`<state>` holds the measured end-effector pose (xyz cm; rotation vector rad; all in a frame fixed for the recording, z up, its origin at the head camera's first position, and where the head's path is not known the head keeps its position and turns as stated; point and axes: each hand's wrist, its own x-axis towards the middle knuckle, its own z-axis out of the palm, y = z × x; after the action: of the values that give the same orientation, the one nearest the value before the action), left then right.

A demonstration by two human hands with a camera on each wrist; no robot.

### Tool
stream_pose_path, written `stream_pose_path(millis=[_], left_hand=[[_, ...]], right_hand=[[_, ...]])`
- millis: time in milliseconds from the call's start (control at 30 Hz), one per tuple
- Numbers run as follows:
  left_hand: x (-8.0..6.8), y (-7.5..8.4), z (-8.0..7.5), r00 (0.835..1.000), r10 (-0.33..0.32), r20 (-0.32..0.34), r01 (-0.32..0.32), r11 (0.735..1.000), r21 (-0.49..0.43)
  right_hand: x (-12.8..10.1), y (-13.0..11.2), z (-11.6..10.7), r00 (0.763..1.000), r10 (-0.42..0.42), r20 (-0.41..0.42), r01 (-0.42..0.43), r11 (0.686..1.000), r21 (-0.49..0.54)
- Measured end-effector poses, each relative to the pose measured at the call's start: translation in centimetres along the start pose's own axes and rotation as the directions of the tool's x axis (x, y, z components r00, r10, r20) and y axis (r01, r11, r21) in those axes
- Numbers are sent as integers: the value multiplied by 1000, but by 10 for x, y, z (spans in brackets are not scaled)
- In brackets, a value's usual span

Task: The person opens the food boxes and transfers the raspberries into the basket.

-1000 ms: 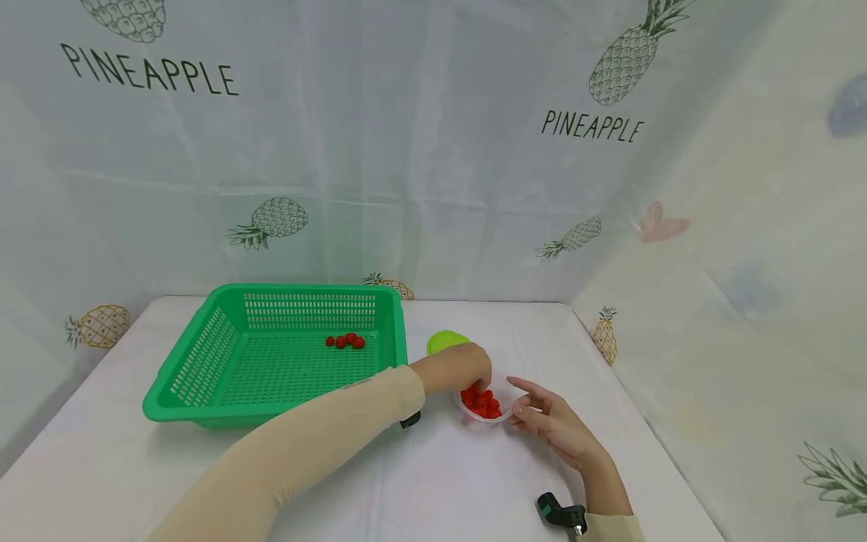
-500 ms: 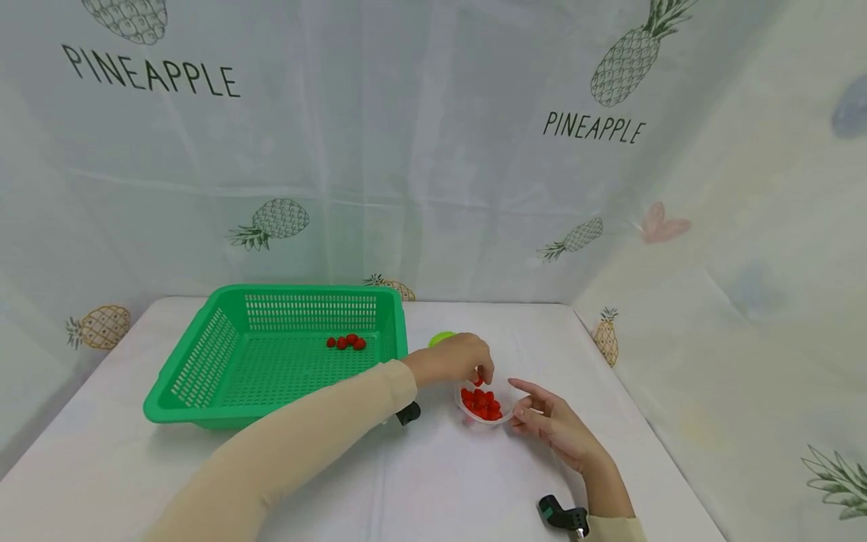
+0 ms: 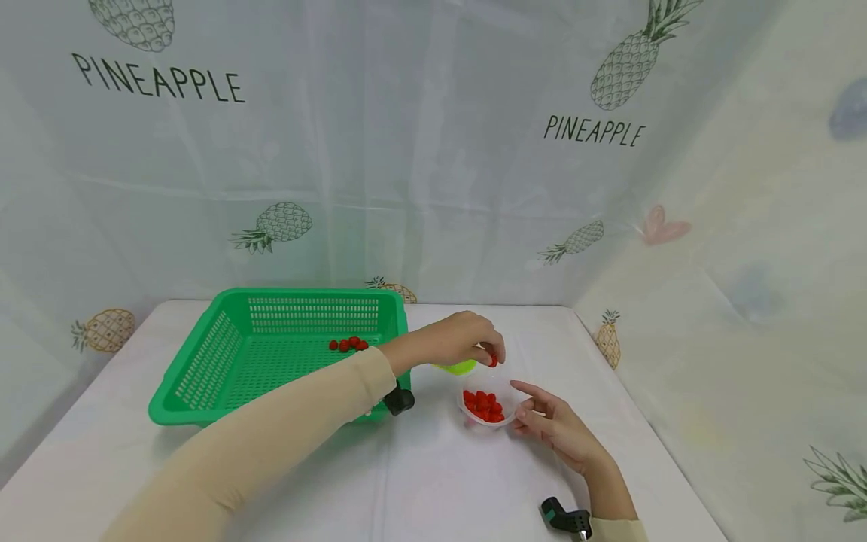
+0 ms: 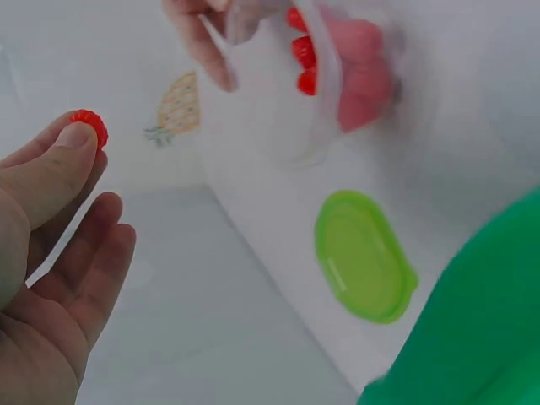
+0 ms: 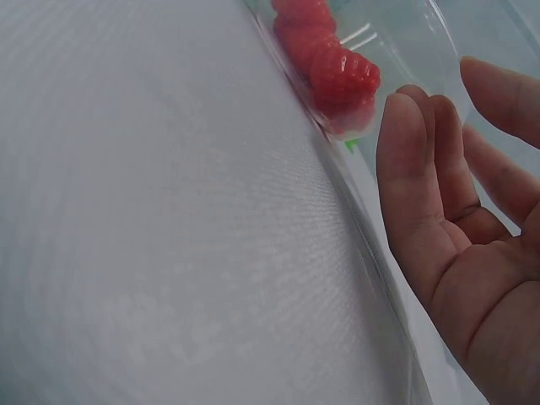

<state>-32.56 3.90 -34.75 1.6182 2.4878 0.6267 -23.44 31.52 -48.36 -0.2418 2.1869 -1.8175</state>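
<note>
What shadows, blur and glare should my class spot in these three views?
Head: soft shadow on the white-covered table below the green slatted plastic basket; left wrist: that basket's edge is blurred, while the small, red, bumpy berry in the left hand looks clearer; right wrist: glare streaks cross the clear plastic container.

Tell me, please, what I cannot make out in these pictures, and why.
Head view: near-right part of the green basket, hidden by the left sleeve.
Head view: part of the lime-green lid, hidden by the left hand.
Head view: surface detail of the red berries in the basket, too small.
Left wrist view: much of the right hand, cut off by the top edge.
Right wrist view: rest of the clear container, cut off by the top edge.
</note>
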Motion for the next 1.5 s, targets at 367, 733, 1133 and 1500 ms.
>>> stream_pose_path(millis=[367,733,1133,1500], left_hand=[[-52,-9,-72,991,-61,-117,59,998,-19],[-131,-98,-93,954,-257,-157,255,966,-31],[-188,-151,-65,920,-373,-119,376,927,-3],[-202,-170,-40,889,-458,-27,458,889,-7]], right_hand=[[2,1,-2,999,33,-32,-33,999,5],[-4,2,-5,997,54,-54,-54,999,-1],[-2,0,-2,998,45,-36,-45,999,6],[1,1,-1,999,44,-28,-44,999,5]])
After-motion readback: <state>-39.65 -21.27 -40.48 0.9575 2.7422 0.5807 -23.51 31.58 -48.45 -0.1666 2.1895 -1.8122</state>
